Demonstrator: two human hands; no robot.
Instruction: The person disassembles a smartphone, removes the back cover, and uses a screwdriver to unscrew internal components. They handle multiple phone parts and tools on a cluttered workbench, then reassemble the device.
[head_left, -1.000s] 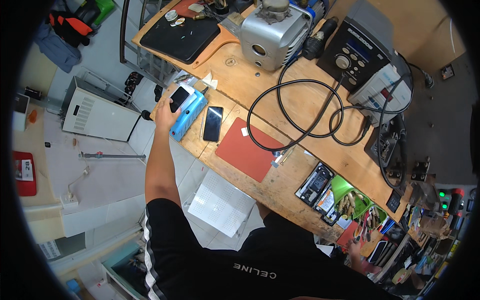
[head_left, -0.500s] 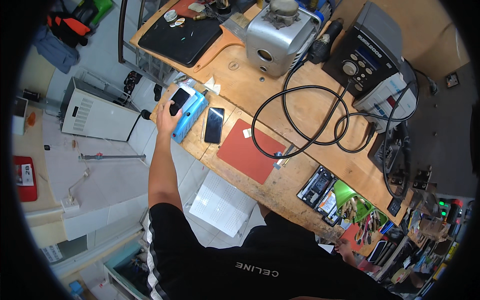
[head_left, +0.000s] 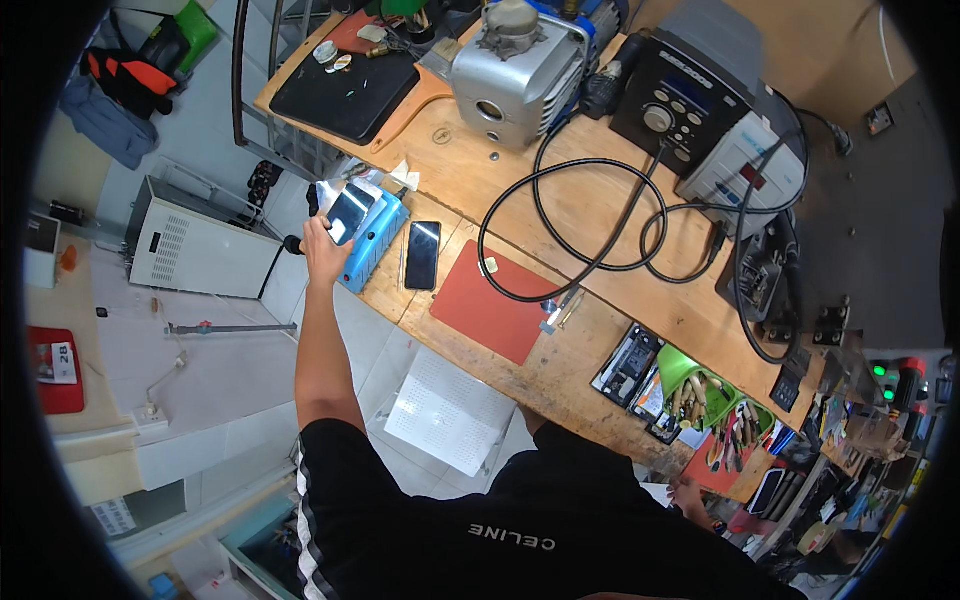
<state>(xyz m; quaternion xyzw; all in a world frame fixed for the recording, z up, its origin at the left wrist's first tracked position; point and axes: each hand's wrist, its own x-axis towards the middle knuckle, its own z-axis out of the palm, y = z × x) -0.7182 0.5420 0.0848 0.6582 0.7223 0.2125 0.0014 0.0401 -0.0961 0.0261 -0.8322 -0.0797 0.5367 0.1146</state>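
Note:
My left hand [head_left: 322, 245] is closed on the near end of a dark-screened phone [head_left: 350, 214], tilted over a blue flat device [head_left: 368, 250] at the bench's left edge; the screen catches a bright reflection. A second phone [head_left: 422, 255] lies just right of that device, with a thin light tool beside it. My right hand [head_left: 687, 496] is at the lower right, partly hidden by my black shirt, fingers apart and loosely bent at the edge of a small red mat [head_left: 705, 472], below a green holder [head_left: 680, 365] of hand tools.
A red mat [head_left: 480, 315] lies mid-bench [head_left: 590, 400] near an opened electronic device [head_left: 625, 365]. Black cables loop before a soldering station [head_left: 670, 115], a grey unit [head_left: 740, 170] and a silver machine [head_left: 500, 90]. A black mat [head_left: 340, 95] lies at the back; a white perforated panel [head_left: 445, 410] is below.
The phone under my left hand has tilted, its screen now showing a bright reflection. My right hand has moved a little left from where it was a second ago. The view has shifted slightly.

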